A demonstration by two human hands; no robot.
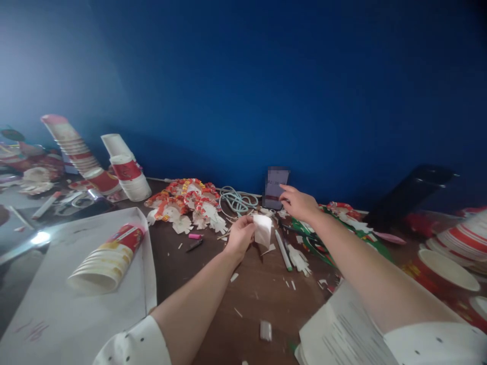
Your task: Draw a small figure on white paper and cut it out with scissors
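Observation:
Near the middle of the table, my left hand pinches a small white piece of paper between thumb and fingers. My right hand reaches forward with its index finger stretched out and holds nothing. Its fingertip is at the screen of a phone leaning upright against the blue wall; whether it touches the screen I cannot tell. Below the hands lie a white marker with a green end and a hand-shaped paper cutout.
Stacked paper cups lean at the back left. More cups lie in a white box lid. Red-and-white paper cutouts and a coiled cable lie along the wall. An open book is at front right, near an eraser-like block.

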